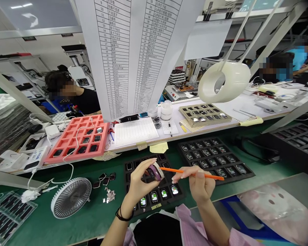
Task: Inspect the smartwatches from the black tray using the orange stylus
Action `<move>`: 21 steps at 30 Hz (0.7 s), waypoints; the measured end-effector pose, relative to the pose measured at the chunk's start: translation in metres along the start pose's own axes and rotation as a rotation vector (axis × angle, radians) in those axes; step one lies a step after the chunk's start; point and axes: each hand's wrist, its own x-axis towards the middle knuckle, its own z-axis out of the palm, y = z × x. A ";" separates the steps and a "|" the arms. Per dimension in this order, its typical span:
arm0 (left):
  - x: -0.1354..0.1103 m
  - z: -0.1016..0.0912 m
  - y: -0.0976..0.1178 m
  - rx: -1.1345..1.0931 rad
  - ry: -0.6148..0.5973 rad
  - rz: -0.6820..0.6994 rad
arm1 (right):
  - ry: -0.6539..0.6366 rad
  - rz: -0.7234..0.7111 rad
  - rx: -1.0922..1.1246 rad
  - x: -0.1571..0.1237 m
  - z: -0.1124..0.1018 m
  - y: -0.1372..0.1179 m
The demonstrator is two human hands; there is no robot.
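My left hand (141, 179) is closed around a small smartwatch body with a purple strap (156, 172), held above a black tray (133, 167) of watch bodies, some with lit screens. My right hand (199, 184) pinches a thin orange stick (213, 176) whose tip reaches the watch in my left hand. A black band sits on my left wrist.
A second black tray (215, 159) of watches lies to the right, a red tray (78, 138) and a beige tray (205, 114) on the raised shelf. A small white fan (71, 197), loose watch parts (106, 181), a paper form (135, 131), hanging lists and a tape roll (224, 82) are around. Other people sit behind.
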 end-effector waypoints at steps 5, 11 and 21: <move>0.002 0.001 0.000 -0.003 0.025 0.028 | -0.011 -0.051 -0.058 0.000 0.003 -0.003; 0.004 0.002 0.003 -0.017 0.007 0.029 | -0.101 0.009 -0.125 0.005 0.008 -0.003; 0.006 0.005 0.009 0.001 0.008 0.051 | -0.136 0.052 -0.043 0.001 0.014 -0.001</move>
